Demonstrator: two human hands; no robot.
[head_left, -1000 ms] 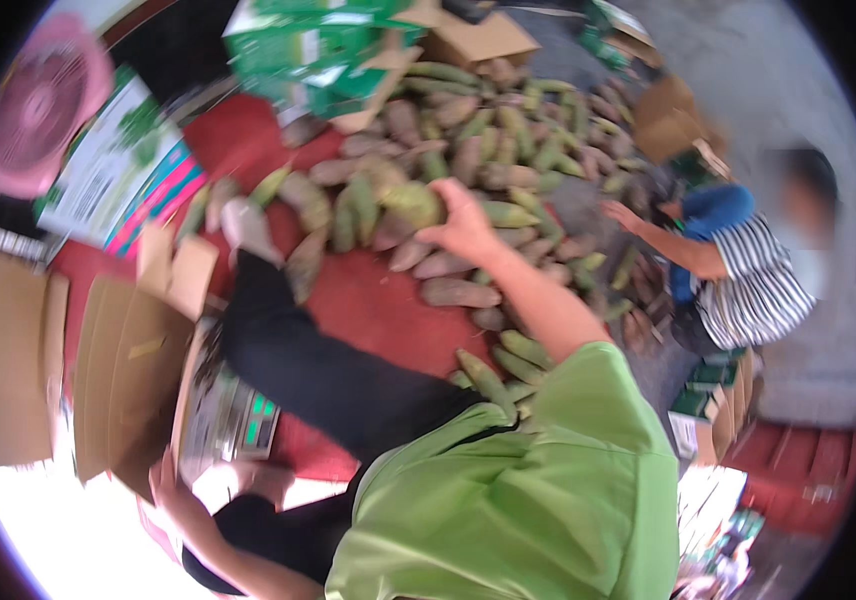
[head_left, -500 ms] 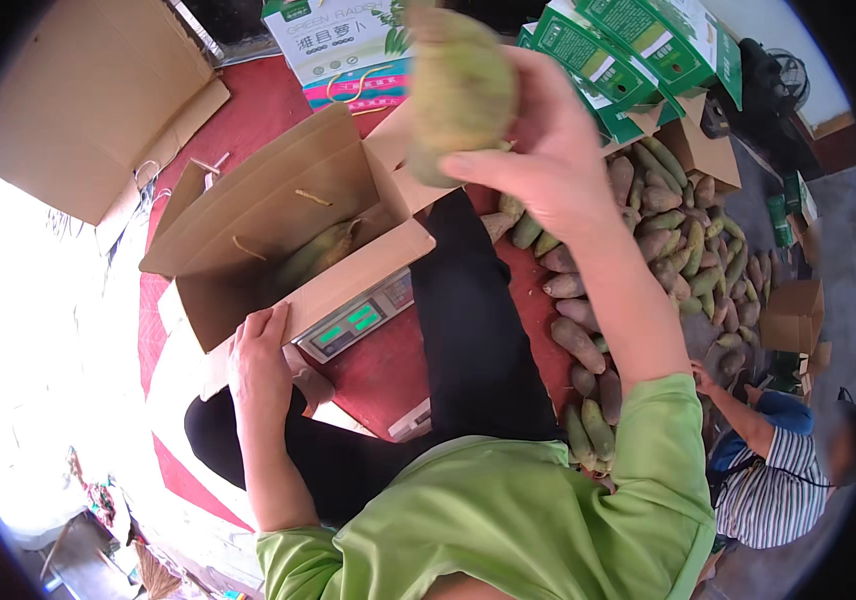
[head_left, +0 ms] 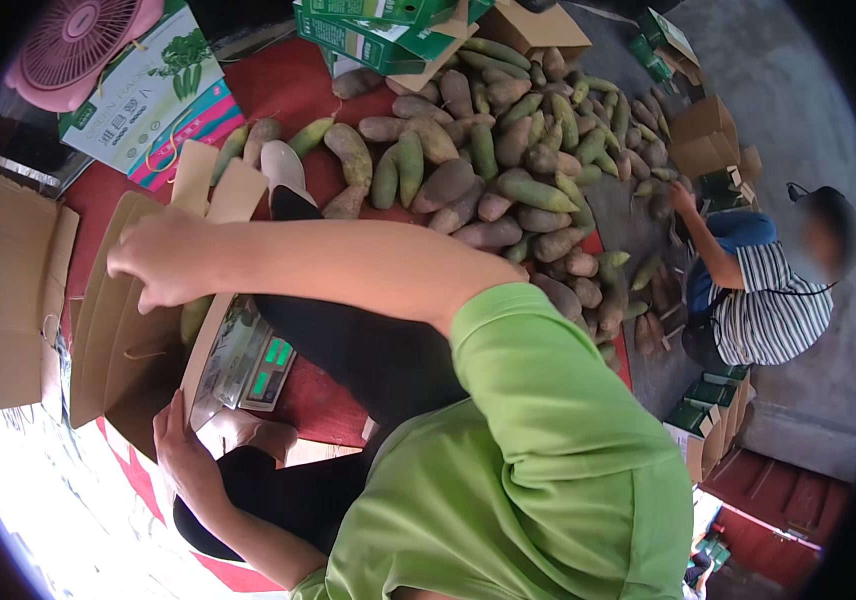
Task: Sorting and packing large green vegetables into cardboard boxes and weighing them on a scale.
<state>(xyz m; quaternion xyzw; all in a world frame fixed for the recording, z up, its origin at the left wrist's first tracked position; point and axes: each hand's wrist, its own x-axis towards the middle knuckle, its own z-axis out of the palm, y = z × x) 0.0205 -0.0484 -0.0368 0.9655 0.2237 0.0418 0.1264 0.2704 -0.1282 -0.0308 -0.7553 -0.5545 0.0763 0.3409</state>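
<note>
An open cardboard box point(head_left: 138, 345) stands on a digital scale point(head_left: 266, 372) with a lit green display. My left hand point(head_left: 188, 455) grips the near edge of the box, fingers over the rim. My right arm reaches across to the left, and my right hand point(head_left: 170, 258) is over the box's far end with its fingers curled. What those fingers hold, if anything, is hidden by the hand. Just below it, inside the box, part of a green radish point(head_left: 194, 320) shows.
A large pile of green and brownish radishes point(head_left: 508, 150) spreads across the red mat to the right. Green cartons point(head_left: 378, 40) and a pink fan point(head_left: 83, 50) stand at the back. A person in a striped shirt point(head_left: 773, 300) sits at the right, one hand by the pile.
My right hand, which held a green radish raised in front of me, has moved left and down to the box. The view has turned toward the right. My left hand stays on the box edge.
</note>
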